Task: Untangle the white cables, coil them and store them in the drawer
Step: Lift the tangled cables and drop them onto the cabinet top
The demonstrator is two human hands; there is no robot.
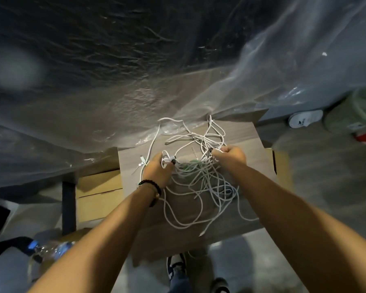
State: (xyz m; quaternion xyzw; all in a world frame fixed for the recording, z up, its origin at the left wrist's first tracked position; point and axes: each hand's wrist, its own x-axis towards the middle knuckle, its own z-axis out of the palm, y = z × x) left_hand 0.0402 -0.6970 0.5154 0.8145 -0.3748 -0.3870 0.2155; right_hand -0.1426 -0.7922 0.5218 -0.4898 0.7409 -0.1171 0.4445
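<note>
White cables (201,182) lie in a big tangle on the small table (239,132). Left hand (160,170) has its grip curled around some strands. Right hand (230,154) pinches other strands, fingers closed tight.

We cannot trace any one strand through the white cables (199,182); they overlap too thickly. Plastic sheeting (135,98) covers the counter (237,132) behind them. A blurred smear (15,68) hides the upper left, and our shoes (178,269) are cut off below.
</note>
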